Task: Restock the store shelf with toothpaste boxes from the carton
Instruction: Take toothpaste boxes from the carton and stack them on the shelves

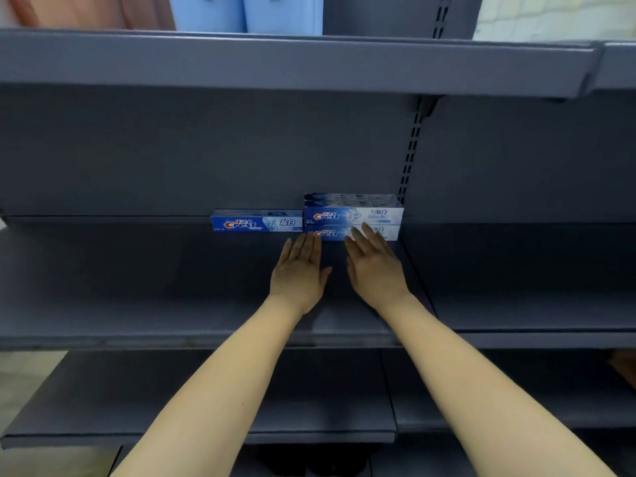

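Two white-and-blue toothpaste boxes are stacked at the back of the grey shelf, the upper box on the lower box. A single blue toothpaste box lies to their left, touching the stack. My left hand lies flat with straight fingers, its fingertips at the lower box's left end. My right hand is also flat, its fingertips against the front of the lower box. Neither hand holds anything. The carton is out of view.
An upper shelf overhangs the work area, carrying light blue containers. A slotted upright divides this bay from the bay on the right. A lower grey shelf juts out beneath my forearms.
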`<act>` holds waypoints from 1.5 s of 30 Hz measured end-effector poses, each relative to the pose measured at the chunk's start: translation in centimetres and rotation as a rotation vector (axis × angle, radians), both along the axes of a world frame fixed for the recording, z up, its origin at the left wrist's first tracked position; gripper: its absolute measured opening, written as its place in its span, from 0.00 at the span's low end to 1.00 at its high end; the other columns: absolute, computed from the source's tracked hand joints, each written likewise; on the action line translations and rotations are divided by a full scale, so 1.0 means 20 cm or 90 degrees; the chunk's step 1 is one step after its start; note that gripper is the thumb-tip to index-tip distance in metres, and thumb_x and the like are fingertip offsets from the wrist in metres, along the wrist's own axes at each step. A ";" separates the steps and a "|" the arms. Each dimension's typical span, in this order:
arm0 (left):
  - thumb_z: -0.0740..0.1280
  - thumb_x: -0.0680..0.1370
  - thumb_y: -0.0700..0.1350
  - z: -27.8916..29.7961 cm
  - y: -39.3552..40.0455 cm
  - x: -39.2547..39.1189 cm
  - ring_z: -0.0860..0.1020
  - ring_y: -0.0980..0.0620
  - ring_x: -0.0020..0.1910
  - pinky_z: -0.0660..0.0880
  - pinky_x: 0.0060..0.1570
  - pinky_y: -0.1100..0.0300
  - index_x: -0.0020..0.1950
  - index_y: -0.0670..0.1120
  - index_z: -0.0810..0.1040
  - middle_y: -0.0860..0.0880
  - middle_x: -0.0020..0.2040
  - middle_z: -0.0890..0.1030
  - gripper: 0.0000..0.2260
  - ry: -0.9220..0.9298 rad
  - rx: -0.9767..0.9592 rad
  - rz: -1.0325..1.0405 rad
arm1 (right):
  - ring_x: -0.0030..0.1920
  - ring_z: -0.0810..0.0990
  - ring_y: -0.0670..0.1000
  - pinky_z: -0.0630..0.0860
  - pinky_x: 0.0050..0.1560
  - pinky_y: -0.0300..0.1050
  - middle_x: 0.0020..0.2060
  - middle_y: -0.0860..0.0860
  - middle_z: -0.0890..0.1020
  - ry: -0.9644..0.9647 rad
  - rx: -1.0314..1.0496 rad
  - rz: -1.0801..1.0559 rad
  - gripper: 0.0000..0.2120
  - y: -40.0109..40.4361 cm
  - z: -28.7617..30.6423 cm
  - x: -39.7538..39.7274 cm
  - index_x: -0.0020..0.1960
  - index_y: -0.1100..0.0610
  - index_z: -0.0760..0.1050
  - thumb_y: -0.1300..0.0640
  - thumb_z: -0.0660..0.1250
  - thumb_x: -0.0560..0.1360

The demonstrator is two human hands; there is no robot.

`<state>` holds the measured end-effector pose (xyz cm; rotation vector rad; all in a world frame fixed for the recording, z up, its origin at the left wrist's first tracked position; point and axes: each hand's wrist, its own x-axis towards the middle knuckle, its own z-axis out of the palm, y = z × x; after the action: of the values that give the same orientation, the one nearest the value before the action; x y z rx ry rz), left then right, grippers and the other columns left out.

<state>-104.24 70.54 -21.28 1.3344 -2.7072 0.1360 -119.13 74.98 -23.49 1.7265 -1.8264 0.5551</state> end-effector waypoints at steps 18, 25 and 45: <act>0.58 0.75 0.42 -0.68 0.67 0.77 0.75 0.43 0.65 0.67 0.67 0.48 0.56 0.39 0.81 0.41 0.62 0.78 0.16 0.157 -0.055 -0.242 | 0.61 0.78 0.58 0.76 0.61 0.52 0.61 0.59 0.79 -0.053 0.167 -0.032 0.23 0.84 -0.47 0.70 0.61 0.62 0.78 0.49 0.57 0.76; 0.64 0.70 0.40 -1.11 0.80 0.95 0.78 0.44 0.60 0.63 0.68 0.51 0.52 0.40 0.83 0.43 0.58 0.81 0.13 0.082 0.057 -0.190 | 0.59 0.80 0.56 0.76 0.59 0.49 0.58 0.56 0.81 -0.140 0.319 -0.014 0.23 1.00 -0.95 0.86 0.59 0.61 0.80 0.47 0.58 0.74; 0.58 0.81 0.46 -2.98 0.84 0.81 0.49 0.48 0.77 0.44 0.75 0.56 0.78 0.42 0.46 0.45 0.78 0.48 0.30 -0.200 0.378 -0.027 | 0.77 0.49 0.51 0.45 0.75 0.42 0.77 0.52 0.51 -0.277 0.740 0.002 0.34 0.97 -2.81 0.81 0.78 0.57 0.46 0.51 0.60 0.80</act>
<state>-88.02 87.40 -80.94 1.4871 -3.1891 -0.5505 -102.96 94.32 -79.73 2.4159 -2.7518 -0.2698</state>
